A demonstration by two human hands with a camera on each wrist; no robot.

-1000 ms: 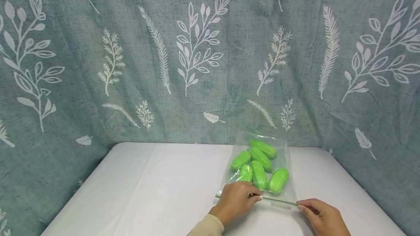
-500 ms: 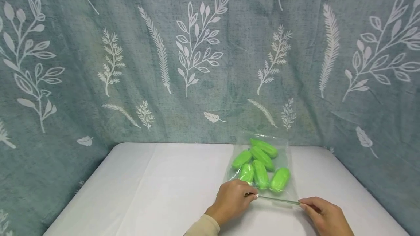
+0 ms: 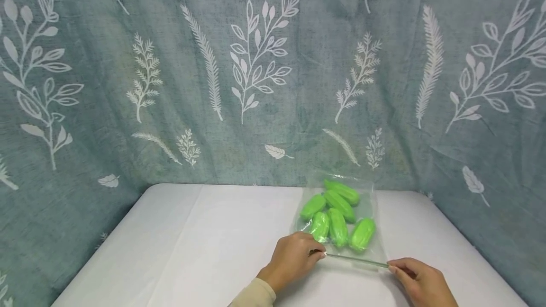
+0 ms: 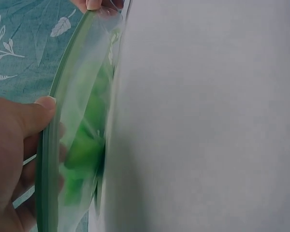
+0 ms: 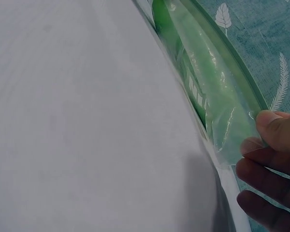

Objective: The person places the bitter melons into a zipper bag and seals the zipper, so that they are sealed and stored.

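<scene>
A clear zip bag with a green zip strip along its near edge lies on the right half of the table. Inside it are several bright green, elongated vegetable-like pieces. My left hand pinches the strip between thumb and fingers, toward the bag's left side. At the right end of the strip, the thumb and index finger of my right hand pinch the corner, while its other fingers sit loosely bent below in the right wrist view. Both hands keep this edge raised off the tabletop.
A white-covered table spreads under the bag and runs far to the left. Behind and at both sides hangs a blue-green curtain with white leaf prints, close to the table's back edge.
My left hand has slid leftward along the zip strip, away from the right hand. My right hand keeps its pinch on the right corner, and the green pieces lie almost as before.
</scene>
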